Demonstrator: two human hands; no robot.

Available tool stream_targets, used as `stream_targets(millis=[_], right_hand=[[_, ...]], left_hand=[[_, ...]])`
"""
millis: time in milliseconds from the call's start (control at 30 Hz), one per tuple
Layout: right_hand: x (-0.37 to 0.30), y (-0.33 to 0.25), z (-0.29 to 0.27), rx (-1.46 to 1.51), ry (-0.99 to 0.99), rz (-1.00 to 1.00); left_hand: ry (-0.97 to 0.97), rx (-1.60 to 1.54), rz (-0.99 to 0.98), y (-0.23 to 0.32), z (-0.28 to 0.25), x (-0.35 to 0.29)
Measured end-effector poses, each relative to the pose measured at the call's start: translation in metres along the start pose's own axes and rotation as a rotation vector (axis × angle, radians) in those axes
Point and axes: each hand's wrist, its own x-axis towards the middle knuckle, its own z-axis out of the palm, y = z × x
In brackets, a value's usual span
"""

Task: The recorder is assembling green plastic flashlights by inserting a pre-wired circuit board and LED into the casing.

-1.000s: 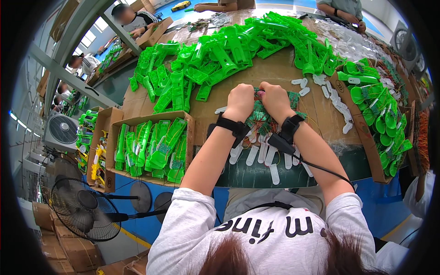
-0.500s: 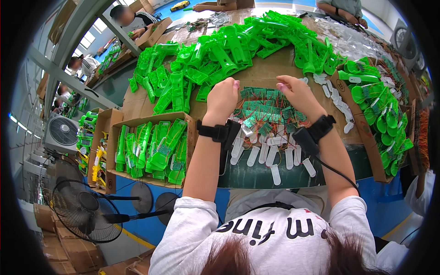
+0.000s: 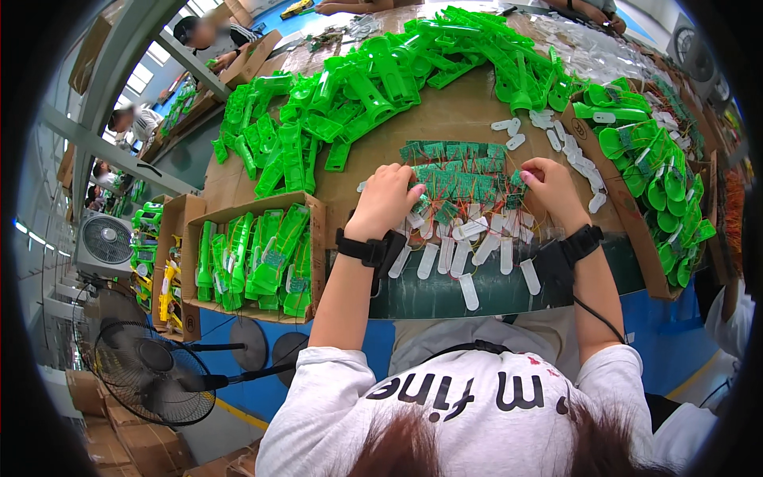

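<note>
Rows of small green circuit boards with thin red and yellow wires lie side by side in front of me. White oblong plastic pieces hang from the wires toward the table's near edge. My left hand is at the left end of the rows, its fingers curled and thumb pressed in; what they grip is hidden. At the right end, my right hand pinches a small circuit board between thumb and fingers. Black straps with dark modules circle both wrists.
Green plastic shells are heaped across the far side. A cardboard box of wired shells stands at left, another box at right. Loose white pieces trail beside it. A black fan stands lower left. Other people work beyond the table.
Both hands have come down toward me from beyond the boards to the two ends of the rows. The right fingers now pinch a board. Several white pieces have shifted.
</note>
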Motion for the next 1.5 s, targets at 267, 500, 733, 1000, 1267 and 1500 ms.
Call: stream_targets(millis=[267,500,733,1000,1267,1500], right_hand=[[-0.019,-0.030,0.016,-0.039,0.015,-0.297],[-0.020,-0.019,0.014,-0.120,-0.110,-0.318],[-0.019,-0.009,0.011,-0.111,0.179,-0.189],[-0.020,0.012,0.004,-0.449,0.271,-0.135],[-0.011,0.000,0.017,-0.222,-0.042,-0.342],[-0.009,-0.001,0.023,-0.204,0.034,-0.253]], left_hand=[[0.079,-0.154,0.031,-0.002,0.008,-0.005],[0.099,-0.313,0.020,-0.007,0.010,-0.007],[0.091,-0.242,-0.062,-0.004,0.011,0.000],[0.117,-0.577,-0.108,-0.019,0.020,0.000],[0.025,-0.783,-0.223,-0.010,0.007,-0.005],[0.205,0.029,0.068,0.036,-0.022,0.007]])
